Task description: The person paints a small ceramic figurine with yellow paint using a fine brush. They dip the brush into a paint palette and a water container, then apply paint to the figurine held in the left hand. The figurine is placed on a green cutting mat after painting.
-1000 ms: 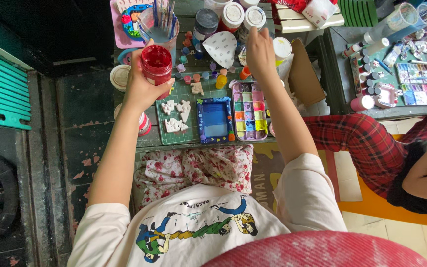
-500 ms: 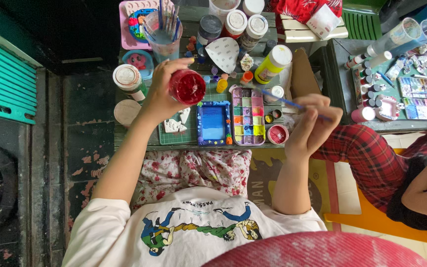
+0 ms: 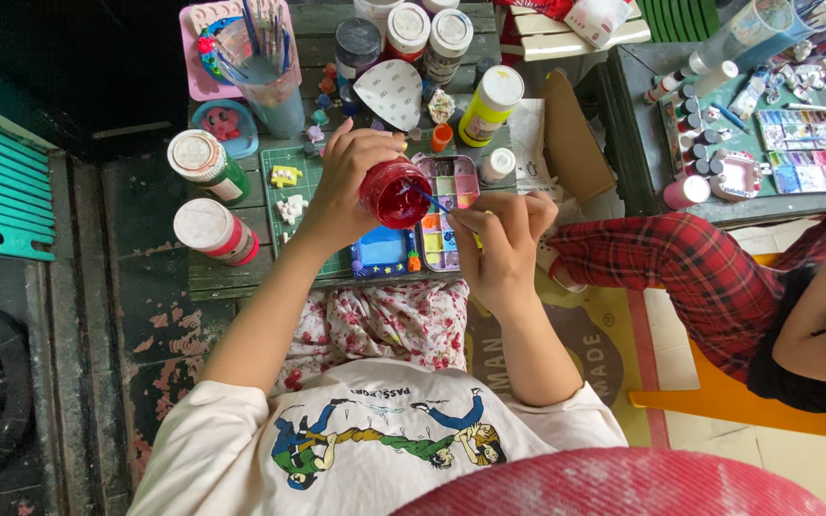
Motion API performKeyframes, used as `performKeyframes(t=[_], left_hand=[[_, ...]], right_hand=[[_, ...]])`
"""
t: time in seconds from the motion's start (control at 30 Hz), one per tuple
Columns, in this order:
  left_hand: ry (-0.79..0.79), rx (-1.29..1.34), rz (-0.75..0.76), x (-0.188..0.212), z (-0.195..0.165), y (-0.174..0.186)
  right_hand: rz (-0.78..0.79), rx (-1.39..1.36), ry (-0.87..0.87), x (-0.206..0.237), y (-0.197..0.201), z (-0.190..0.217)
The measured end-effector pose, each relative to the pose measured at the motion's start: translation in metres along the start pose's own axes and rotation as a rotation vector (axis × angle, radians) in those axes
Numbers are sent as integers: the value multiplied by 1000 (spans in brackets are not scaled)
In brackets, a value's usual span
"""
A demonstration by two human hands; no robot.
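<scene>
My left hand (image 3: pixel 348 182) grips an open jar of red paint (image 3: pixel 392 192), tilted toward me above the small wooden table (image 3: pixel 205 278). My right hand (image 3: pixel 500 239) pinches a thin blue-handled brush (image 3: pixel 429 199) whose tip dips into the jar's mouth. Right below the jar lie a paint palette with many coloured wells (image 3: pixel 447 191) and a blue square piece (image 3: pixel 381 251). On a green cutting mat (image 3: pixel 293 203) sit small white and yellow figures (image 3: pixel 291 207).
Capped paint jars (image 3: pixel 210 232) stand at the table's left and back, a yellow-green bottle (image 3: pixel 488 105) and a cup of brushes (image 3: pixel 262 72) further back. To the right another person in red plaid trousers (image 3: pixel 709 277) sits by a second table with palettes (image 3: pixel 795 153).
My left hand brought the red jar down and toward me and tipped it. My right hand moved left from the table's right edge and put the brush tip into the jar.
</scene>
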State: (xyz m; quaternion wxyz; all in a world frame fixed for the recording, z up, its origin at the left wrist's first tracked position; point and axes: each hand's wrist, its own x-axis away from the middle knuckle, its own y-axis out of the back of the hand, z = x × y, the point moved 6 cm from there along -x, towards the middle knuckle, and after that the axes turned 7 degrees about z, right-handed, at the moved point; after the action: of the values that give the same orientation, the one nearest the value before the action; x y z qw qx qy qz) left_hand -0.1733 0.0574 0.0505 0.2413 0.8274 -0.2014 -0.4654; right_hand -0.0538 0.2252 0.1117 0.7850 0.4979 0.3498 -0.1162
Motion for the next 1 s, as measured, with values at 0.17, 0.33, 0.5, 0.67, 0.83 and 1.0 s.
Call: performKeyframes(t=[0.17, 0.33, 0.5, 0.67, 0.83, 1.0], left_hand=[[-9, 12, 7, 1, -3, -8], [43, 24, 2, 5, 2, -17], [133, 29, 24, 13, 10, -26], [152, 55, 15, 19, 11, -31], [145, 42, 29, 19, 7, -34], [106, 3, 18, 17, 0, -33]], right_hand=[[6, -63, -80, -2, -12, -4], [-103, -241, -259, 13, -15, -21], [-206, -463, -404, 31, -14, -49], [-274, -631, -469, 42, -10, -60], [-192, -157, -260, 32, 1, -32], [-32, -109, -148, 19, -14, -13]])
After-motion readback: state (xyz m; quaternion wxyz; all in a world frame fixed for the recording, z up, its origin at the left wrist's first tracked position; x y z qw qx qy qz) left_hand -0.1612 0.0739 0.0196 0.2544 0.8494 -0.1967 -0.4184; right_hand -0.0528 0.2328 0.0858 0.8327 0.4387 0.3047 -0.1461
